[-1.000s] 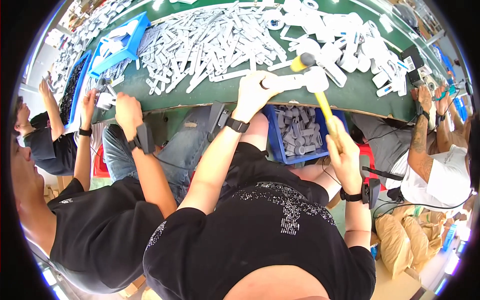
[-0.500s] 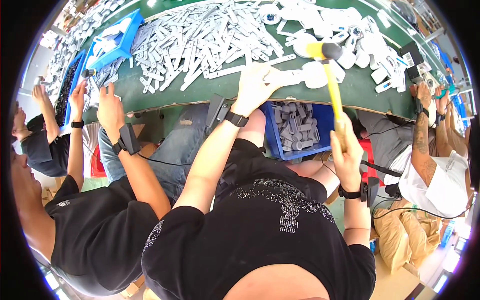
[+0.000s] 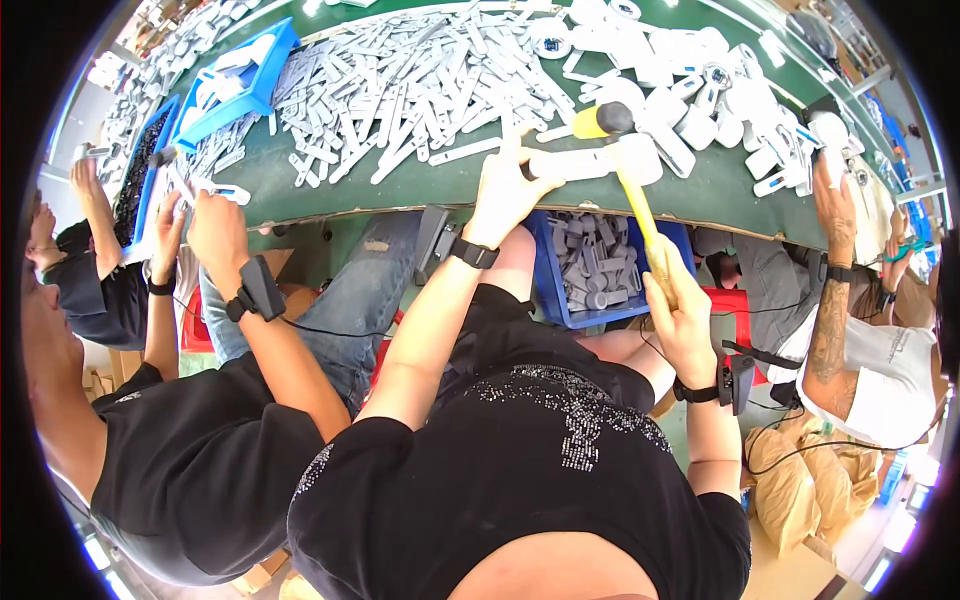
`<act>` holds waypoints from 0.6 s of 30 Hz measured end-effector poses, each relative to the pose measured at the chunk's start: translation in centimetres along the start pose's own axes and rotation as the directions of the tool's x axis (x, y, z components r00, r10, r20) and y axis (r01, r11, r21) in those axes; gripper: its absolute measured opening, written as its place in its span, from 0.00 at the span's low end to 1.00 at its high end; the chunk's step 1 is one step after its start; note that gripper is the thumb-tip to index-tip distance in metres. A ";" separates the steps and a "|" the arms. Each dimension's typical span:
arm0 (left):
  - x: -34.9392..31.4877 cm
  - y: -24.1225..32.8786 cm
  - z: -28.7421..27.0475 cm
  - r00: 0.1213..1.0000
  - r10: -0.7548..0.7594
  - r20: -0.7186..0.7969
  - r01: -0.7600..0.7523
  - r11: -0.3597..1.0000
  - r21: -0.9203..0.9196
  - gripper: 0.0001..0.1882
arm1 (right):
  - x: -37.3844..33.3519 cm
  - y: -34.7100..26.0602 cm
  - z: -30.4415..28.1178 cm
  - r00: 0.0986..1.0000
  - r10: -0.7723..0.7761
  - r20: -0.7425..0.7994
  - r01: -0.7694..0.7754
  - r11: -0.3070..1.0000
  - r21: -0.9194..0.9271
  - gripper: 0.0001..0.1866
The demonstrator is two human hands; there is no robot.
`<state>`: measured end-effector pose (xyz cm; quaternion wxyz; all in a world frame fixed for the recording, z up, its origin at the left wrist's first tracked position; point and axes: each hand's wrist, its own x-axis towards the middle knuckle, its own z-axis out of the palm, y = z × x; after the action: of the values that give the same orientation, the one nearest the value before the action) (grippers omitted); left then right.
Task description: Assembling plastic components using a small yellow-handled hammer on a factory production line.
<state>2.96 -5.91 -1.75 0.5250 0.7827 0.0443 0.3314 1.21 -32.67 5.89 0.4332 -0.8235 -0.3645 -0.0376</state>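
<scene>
My left hand (image 3: pixel 508 192) is closed on the near end of a white plastic part (image 3: pixel 575 164), a flat handle with a wider rounded head, held at the front of the green bench. In my right hand (image 3: pixel 683 318) is the wooden grip of a mallet (image 3: pixel 637 204) with a yellow shaft. Its yellow-and-black head lies right above the part's rounded head, hiding a bit of it. I cannot tell whether the two touch.
Grey-white plastic strips (image 3: pixel 420 85) are heaped on the bench (image 3: pixel 400 195), with white round-headed parts (image 3: pixel 700 100) to the right. A blue crate (image 3: pixel 575 318) of grey pieces stands below the edge. Co-workers sit either side; a blue tray (image 3: pixel 245 100) lies far left.
The mallet head has swung left and slightly down, over the part's rounded head. My right hand has shifted a little left. The right co-worker's near hand has moved up to a white part.
</scene>
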 end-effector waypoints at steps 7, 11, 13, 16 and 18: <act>0.2 0.4 0.1 0.994 -0.107 0.023 0.107 0.994 0.022 0.40 | 0.3 -1.1 0.6 0.997 0.064 0.049 -0.067 0.995 0.077 0.25; 0.4 0.0 0.1 0.986 -0.163 0.028 0.164 0.986 -0.024 0.43 | 0.3 0.5 1.2 0.981 -0.012 0.195 0.029 0.996 -0.087 0.26; 0.4 0.3 0.1 0.995 -0.098 -0.004 0.097 0.995 -0.011 0.42 | 0.2 -0.2 1.2 0.992 -0.031 0.124 0.035 0.999 -0.027 0.26; 0.4 0.2 0.0 0.996 -0.086 0.007 0.086 0.996 0.000 0.41 | 0.0 0.2 1.2 0.997 -0.034 0.072 0.035 0.999 -0.003 0.26; 0.3 0.4 -0.2 0.971 -0.225 0.082 0.227 0.974 -0.012 0.40 | -0.2 1.1 1.4 0.987 0.000 0.161 0.009 0.998 -0.057 0.25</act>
<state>2.99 -5.81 -1.27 0.5691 0.7795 0.1085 0.2383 1.40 -32.12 4.14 0.3784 -0.8351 -0.3989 0.0177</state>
